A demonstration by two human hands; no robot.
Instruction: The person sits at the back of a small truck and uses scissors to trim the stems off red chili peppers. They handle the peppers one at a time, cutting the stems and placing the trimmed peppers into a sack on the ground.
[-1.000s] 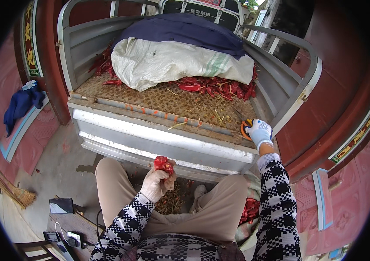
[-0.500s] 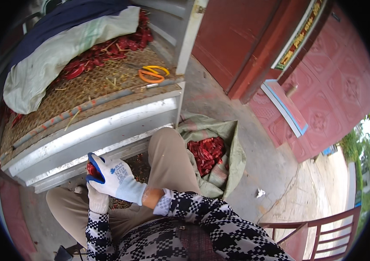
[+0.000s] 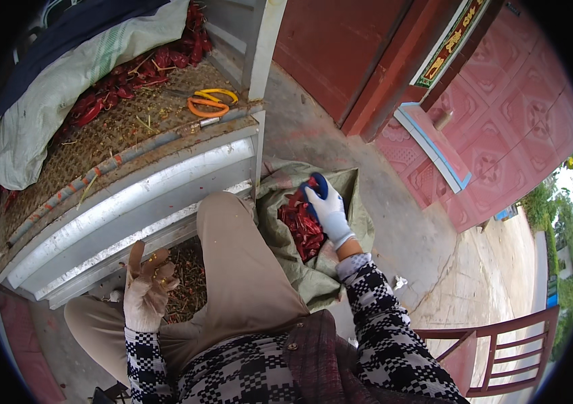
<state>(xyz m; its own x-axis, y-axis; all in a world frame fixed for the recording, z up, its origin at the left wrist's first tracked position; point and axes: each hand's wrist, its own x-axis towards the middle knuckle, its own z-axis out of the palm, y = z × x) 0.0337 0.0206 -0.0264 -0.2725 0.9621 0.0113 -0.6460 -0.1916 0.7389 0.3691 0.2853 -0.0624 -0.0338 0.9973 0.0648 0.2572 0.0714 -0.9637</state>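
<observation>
My right hand (image 3: 327, 205), in a white glove with a blue palm, is over the open green woven sack (image 3: 360, 222). Its fingers curl around some dried red chilies (image 3: 312, 182), a bit of which shows at the fingertips. More cut red chilies (image 3: 300, 232) lie in the sack right below. My left hand (image 3: 148, 283), in a whitish glove dirtied brown, is held palm up between my knees. Its fingers are spread and hold nothing but small yellow seeds stuck to the glove. Beneath it, stems and scraps (image 3: 186, 286) lie in a heap.
On the truck-like bed (image 3: 131, 128) ahead left lie orange-and-yellow-handled scissors (image 3: 209, 102), a heap of red chilies (image 3: 145, 71) and a white woven sack (image 3: 91, 60) over them. A red door (image 3: 340, 54) stands ahead. Behind right is a dark red wooden chair (image 3: 508, 353).
My right hand has moved from beside the left hand, rightward to the sack, carrying red chilies. My left hand has opened with its palm up. The view has shifted slightly right.
</observation>
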